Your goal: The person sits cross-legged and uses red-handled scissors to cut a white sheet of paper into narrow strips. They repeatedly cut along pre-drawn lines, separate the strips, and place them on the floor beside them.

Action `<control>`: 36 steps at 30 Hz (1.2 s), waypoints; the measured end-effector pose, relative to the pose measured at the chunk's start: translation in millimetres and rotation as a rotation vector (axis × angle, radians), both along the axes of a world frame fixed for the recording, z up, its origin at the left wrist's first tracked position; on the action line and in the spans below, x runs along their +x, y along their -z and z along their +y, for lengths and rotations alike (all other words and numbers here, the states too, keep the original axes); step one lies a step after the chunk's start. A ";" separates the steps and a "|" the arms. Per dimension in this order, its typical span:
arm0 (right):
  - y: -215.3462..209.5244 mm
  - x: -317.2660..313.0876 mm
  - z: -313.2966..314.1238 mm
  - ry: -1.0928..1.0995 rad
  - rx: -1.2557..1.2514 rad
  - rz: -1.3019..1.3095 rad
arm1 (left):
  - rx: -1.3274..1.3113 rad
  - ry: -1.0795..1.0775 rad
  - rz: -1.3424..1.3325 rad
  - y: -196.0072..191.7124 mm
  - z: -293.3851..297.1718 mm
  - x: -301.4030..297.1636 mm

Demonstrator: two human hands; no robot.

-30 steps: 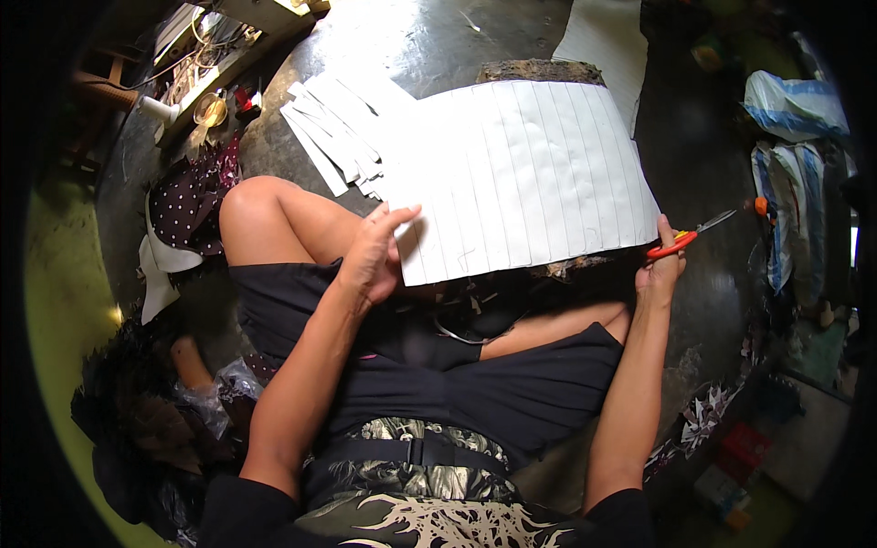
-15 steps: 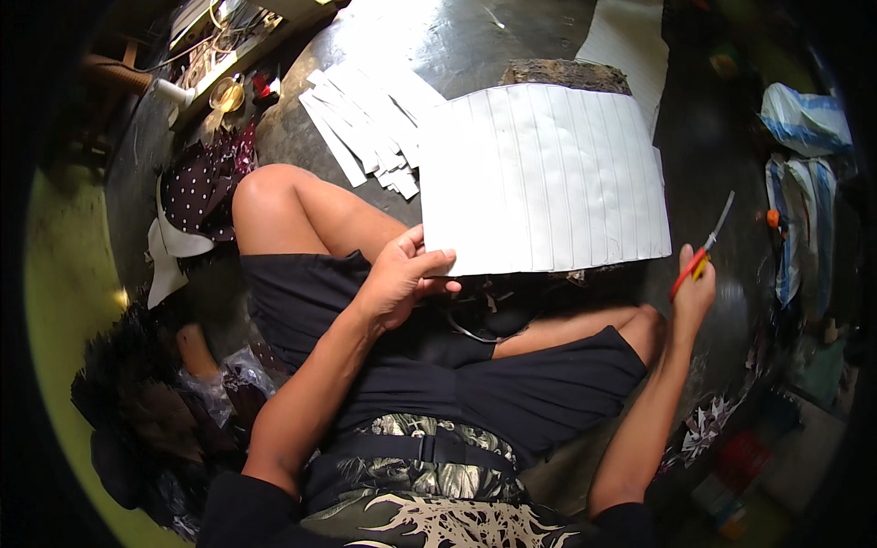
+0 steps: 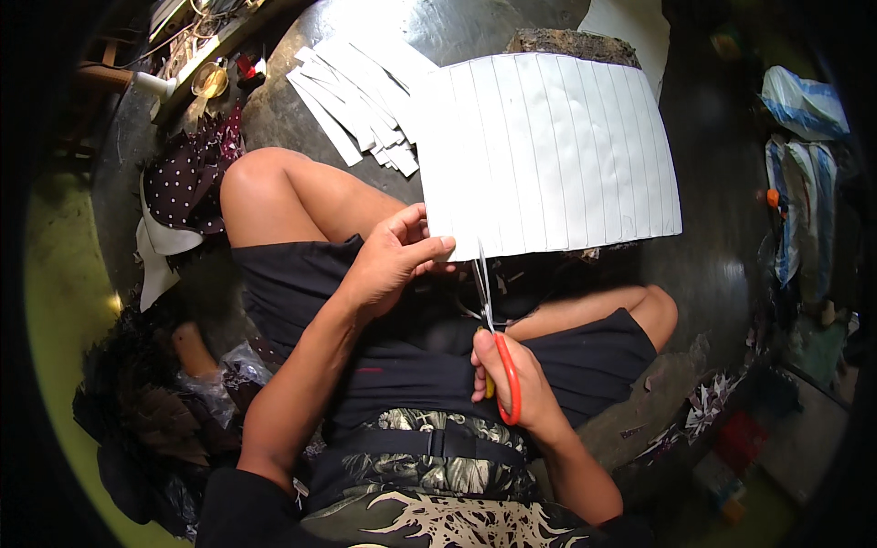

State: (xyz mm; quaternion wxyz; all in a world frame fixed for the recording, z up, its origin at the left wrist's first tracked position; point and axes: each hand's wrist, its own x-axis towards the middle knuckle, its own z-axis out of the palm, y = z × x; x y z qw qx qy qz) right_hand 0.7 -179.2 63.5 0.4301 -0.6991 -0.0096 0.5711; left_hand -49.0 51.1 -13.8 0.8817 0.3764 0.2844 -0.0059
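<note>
A white sheet (image 3: 557,155) marked with parallel lines is held out over my lap. My left hand (image 3: 388,265) pinches its near left corner, thumb on top and fingers beneath. In my right hand (image 3: 519,384) is a pair of scissors (image 3: 485,288) with red and yellow handles. The blades point away from me, and their tips meet the sheet's near edge a little right of my left thumb. Whether the blades have entered the sheet is hard to make out.
Cut white strips (image 3: 356,105) lie in a pile on the dark floor beyond my left knee. Behind the sheet sits a rough wooden block (image 3: 574,44). Polka-dot fabric (image 3: 187,183) lies at the left, and white-and-blue plastic sacks (image 3: 804,105) at the far right.
My right hand has swung in from the far right, bringing the scissors to the sheet's near edge. The sheet has shifted slightly away from me, still in my left hand.
</note>
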 end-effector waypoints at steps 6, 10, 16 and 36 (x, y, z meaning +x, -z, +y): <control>9.9 -11.5 18.9 -0.038 -0.068 -0.164 | -0.053 -0.028 0.025 3.6 -1.8 -4.9; 8.0 -12.4 21.8 -0.042 -0.091 -0.188 | -0.045 -0.035 0.039 3.5 -1.5 -5.9; 2.0 -14.9 24.6 -0.053 -0.110 -0.194 | -0.026 -0.019 0.041 2.4 0.0 -6.9; 5.8 -19.8 24.1 0.002 -0.098 -0.204 | -0.033 -0.038 0.062 2.2 -2.3 -6.9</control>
